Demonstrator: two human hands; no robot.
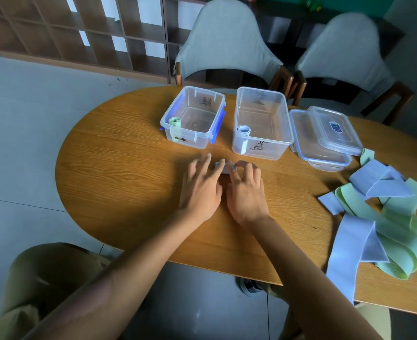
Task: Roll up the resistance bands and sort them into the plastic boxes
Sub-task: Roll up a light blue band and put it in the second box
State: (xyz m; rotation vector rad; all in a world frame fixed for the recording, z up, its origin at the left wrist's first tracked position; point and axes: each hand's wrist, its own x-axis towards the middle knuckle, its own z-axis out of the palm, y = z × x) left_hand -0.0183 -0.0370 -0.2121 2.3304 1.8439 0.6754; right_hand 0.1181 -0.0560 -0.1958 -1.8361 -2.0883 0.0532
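On the wooden tabletop (129,182), the left hand (198,190) lays spread fingers (206,163) on the blue band (223,167) while the right hand (246,192) curls over it; beyond them wait two boxes (192,116), and uneven pressure could let the roll spring loose.

Two clear plastic boxes are sitting open at twelve o'clock: the blue-clipped box (193,116) and the plain box (262,122). Each is holding one rolled band, a green roll (175,122) and a blue roll (243,130). Two lids (325,136) are lying stacked at two o'clock. One small blue band (223,167) is showing between two hands, the left hand (200,187) and the right hand (245,190). The loose band heap (379,217) at three o'clock is tangling too much to count. Two grey chairs (227,40) are standing behind the table.
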